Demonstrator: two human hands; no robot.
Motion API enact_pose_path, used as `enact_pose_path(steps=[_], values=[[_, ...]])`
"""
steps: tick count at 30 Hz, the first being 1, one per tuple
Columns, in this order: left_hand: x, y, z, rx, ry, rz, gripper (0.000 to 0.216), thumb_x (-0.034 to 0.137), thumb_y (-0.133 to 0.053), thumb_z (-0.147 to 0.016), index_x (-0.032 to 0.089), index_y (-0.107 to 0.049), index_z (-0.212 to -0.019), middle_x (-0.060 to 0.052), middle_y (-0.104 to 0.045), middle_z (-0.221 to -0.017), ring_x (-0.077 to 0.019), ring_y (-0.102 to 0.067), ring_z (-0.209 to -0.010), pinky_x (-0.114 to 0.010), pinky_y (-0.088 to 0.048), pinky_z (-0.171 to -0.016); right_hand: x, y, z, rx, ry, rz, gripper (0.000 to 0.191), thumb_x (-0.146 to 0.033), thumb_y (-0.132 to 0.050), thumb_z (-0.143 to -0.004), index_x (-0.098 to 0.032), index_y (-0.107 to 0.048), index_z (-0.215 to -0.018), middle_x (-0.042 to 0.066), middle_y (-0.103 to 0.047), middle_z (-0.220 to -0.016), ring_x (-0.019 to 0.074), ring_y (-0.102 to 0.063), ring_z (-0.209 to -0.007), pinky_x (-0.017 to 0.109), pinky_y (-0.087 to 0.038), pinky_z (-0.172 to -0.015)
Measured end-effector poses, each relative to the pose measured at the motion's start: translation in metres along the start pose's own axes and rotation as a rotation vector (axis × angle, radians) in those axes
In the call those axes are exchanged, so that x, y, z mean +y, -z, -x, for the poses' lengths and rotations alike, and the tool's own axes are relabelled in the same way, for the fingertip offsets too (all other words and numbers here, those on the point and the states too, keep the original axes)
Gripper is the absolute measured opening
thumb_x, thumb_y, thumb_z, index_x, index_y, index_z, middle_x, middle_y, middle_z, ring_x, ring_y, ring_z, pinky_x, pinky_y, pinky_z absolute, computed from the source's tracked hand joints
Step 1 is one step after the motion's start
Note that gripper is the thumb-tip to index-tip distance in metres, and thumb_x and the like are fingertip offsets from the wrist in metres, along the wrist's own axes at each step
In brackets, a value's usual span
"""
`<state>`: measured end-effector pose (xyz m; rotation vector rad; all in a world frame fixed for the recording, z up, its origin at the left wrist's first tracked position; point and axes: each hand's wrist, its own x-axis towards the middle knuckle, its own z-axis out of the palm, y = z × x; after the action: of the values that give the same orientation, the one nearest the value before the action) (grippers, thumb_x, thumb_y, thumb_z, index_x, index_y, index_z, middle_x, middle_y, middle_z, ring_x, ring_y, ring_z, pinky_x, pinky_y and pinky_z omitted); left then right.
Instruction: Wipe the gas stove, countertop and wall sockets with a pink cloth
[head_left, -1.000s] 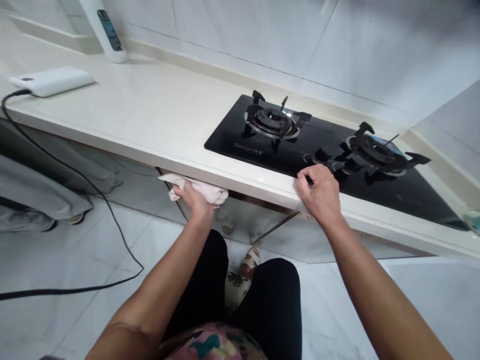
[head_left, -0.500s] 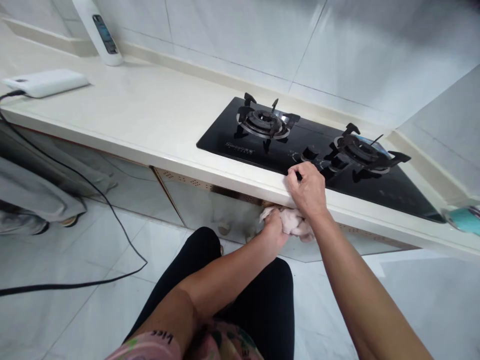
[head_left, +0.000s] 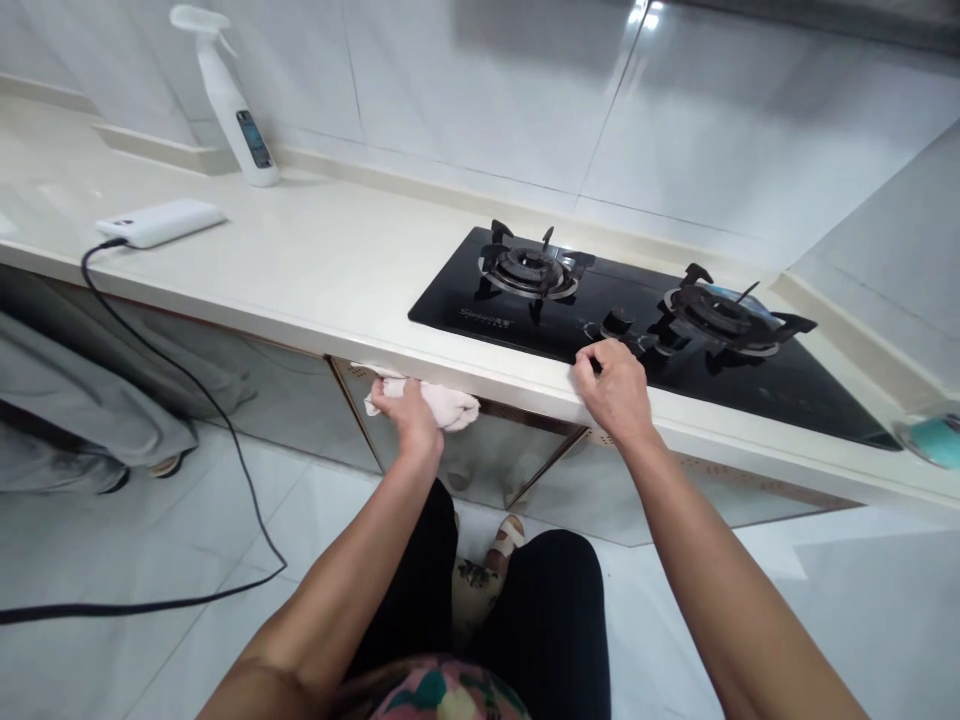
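Observation:
My left hand is closed on a pale pink cloth and presses it against the front edge of the cream countertop, just under the rim. My right hand rests on the countertop's front edge with its fingers curled, beside the black glass gas hob. Nothing shows in the right hand. The hob has two burners and two knobs between them.
A white spray bottle stands at the tiled back wall. A white power bank lies on the counter, its black cable trailing to the floor. Glossy cabinet doors sit below. Another person's grey trouser legs are at the left. A teal object sits at the right edge.
My left hand with the cloth has slid left along the counter's front edge, from under my right hand to the cabinet corner. My right hand has stayed on the edge.

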<state>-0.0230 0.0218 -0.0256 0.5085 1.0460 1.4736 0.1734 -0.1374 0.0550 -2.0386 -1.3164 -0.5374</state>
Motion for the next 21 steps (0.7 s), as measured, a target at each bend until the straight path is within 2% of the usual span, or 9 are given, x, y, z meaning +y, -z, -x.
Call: enact_pose_path(steps=[3, 5, 7, 8, 12, 14, 17, 21], values=[[-0.010, -0.005, 0.018, -0.025, 0.029, -0.111, 0.065, 0.015, -0.063, -0.093, 0.028, -0.032, -0.148, -0.013, -0.055, -0.142, -0.0177, -0.067, -0.116, -0.031, -0.056, -0.100, 0.000, -0.001, 0.000, -0.003, 0.013, 0.030, 0.017, -0.023, -0.051, -0.093, -0.023, -0.062, -0.081, 0.009, -0.069, -0.092, 0.0245, -0.059, -0.095, 0.039, -0.043, -0.088], [-0.023, -0.005, 0.044, -0.069, 0.096, -0.228, 0.062, 0.018, -0.068, -0.091, 0.028, -0.038, -0.145, -0.015, -0.051, -0.144, -0.0217, -0.067, -0.118, -0.034, -0.056, -0.099, 0.000, -0.002, 0.000, -0.005, 0.027, 0.046, 0.017, -0.023, -0.051, -0.094, -0.023, -0.062, -0.082, 0.009, -0.069, -0.093, 0.0246, -0.059, -0.095, 0.039, -0.043, -0.088], [-0.037, -0.003, 0.077, -0.133, 0.158, -0.299, 0.061, 0.019, -0.078, -0.082, 0.026, -0.049, -0.134, -0.017, -0.050, -0.145, -0.0261, -0.066, -0.120, -0.036, -0.055, -0.101, 0.001, -0.002, 0.000, -0.002, 0.032, 0.048, 0.017, -0.024, -0.051, -0.094, -0.023, -0.062, -0.082, 0.009, -0.069, -0.093, 0.0242, -0.059, -0.095, 0.038, -0.043, -0.087], [-0.044, -0.001, 0.094, -0.191, 0.189, -0.305, 0.061, 0.019, -0.083, -0.077, 0.025, -0.052, -0.129, -0.016, -0.052, -0.143, -0.0274, -0.066, -0.119, -0.036, -0.054, -0.102, 0.002, -0.002, 0.000, 0.002, 0.030, 0.042, 0.017, -0.023, -0.051, -0.094, -0.023, -0.062, -0.081, 0.008, -0.069, -0.092, 0.0240, -0.059, -0.094, 0.038, -0.044, -0.087], [-0.066, 0.004, 0.156, -0.651, 0.374, -0.205, 0.076, 0.016, -0.087, -0.067, 0.027, -0.049, -0.132, -0.011, -0.063, -0.134, -0.0261, -0.065, -0.123, -0.037, -0.048, -0.111, 0.004, -0.002, 0.000, 0.017, 0.019, -0.002, 0.018, -0.023, -0.051, -0.093, -0.023, -0.061, -0.078, 0.007, -0.068, -0.088, 0.0232, -0.059, -0.091, 0.037, -0.045, -0.086], [-0.071, 0.004, 0.172, -0.754, 0.419, -0.133, 0.087, 0.012, -0.089, -0.060, 0.026, -0.046, -0.134, -0.012, -0.065, -0.132, -0.0265, -0.065, -0.124, -0.038, -0.044, -0.115, 0.004, -0.002, 0.001, 0.019, 0.014, -0.022, 0.019, -0.024, -0.050, -0.093, -0.024, -0.061, -0.078, 0.007, -0.067, -0.087, 0.0229, -0.060, -0.091, 0.037, -0.045, -0.087], [-0.071, 0.005, 0.173, -0.753, 0.437, -0.099, 0.085, 0.013, -0.092, -0.057, 0.024, -0.046, -0.128, -0.013, -0.067, -0.129, -0.0270, -0.066, -0.121, -0.040, -0.045, -0.113, 0.005, -0.002, 0.001, 0.019, 0.016, -0.031, 0.019, -0.026, -0.050, -0.094, -0.023, -0.061, -0.078, 0.007, -0.068, -0.088, 0.0230, -0.060, -0.092, 0.038, -0.045, -0.088], [-0.061, 0.012, 0.146, -0.566, 0.439, -0.076, 0.069, 0.025, -0.090, -0.068, 0.026, -0.045, -0.121, -0.008, -0.069, -0.120, -0.0230, -0.071, -0.104, -0.038, -0.055, -0.099, 0.005, -0.003, 0.002, 0.018, 0.037, -0.009, 0.020, -0.027, -0.050, -0.094, -0.023, -0.063, -0.080, 0.008, -0.069, -0.090, 0.0241, -0.060, -0.094, 0.039, -0.045, -0.088]])
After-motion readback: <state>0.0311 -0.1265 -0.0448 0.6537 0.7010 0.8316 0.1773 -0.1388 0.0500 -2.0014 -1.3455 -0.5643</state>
